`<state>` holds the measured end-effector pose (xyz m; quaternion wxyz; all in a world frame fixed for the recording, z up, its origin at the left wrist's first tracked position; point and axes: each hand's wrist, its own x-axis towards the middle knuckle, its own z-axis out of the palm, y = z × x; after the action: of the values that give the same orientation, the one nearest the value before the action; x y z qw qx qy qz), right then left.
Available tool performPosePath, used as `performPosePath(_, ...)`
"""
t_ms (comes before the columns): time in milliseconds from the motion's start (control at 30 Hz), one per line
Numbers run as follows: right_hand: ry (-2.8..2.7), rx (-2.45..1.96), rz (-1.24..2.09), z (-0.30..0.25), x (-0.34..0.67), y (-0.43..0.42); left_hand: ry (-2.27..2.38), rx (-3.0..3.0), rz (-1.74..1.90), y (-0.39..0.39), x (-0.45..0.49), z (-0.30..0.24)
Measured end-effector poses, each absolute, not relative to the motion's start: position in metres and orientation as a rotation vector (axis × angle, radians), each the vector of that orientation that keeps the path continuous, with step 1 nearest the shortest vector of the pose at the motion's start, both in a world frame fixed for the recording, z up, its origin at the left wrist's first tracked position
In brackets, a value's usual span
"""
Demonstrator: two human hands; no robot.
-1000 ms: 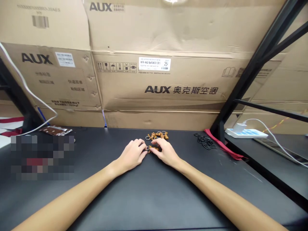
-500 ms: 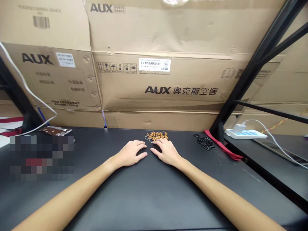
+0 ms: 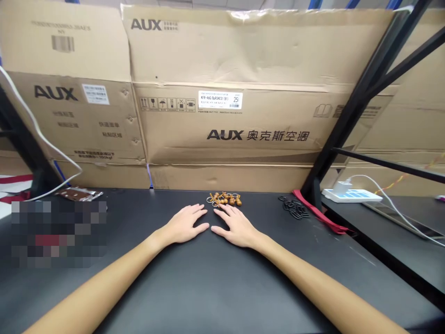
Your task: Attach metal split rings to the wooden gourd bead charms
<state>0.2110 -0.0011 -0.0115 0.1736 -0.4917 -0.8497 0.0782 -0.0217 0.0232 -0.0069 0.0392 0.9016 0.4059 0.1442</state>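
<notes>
Left hand: wide, empty.
Right hand: wide, empty.
Charms: just ahead, heaped sideways, nearer our right hand.

The desk is black, with pale scuffs near its right edge. Near the far edge, the keychains are amber-brown with silvery rings. Towards the far right corner, the loops are black and the strap is red; by the far left corner, the packet is speckled brown and white. Behind the desk, tan cardboard bears black print.
</notes>
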Motion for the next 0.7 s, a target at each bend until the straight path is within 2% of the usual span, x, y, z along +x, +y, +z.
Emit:
performPosePath(167, -2.505, -1.259, 0.277, -0.011, 0.205, -0.01, 1.218, 2.724, 0.373, 0.022, -0.023, -0.004)
performPosePath(700, -2.634, -1.3, 0.302, -0.007, 0.217, -0.003, 1.189, 2.752, 0.282, 0.019, -0.029, -0.004)
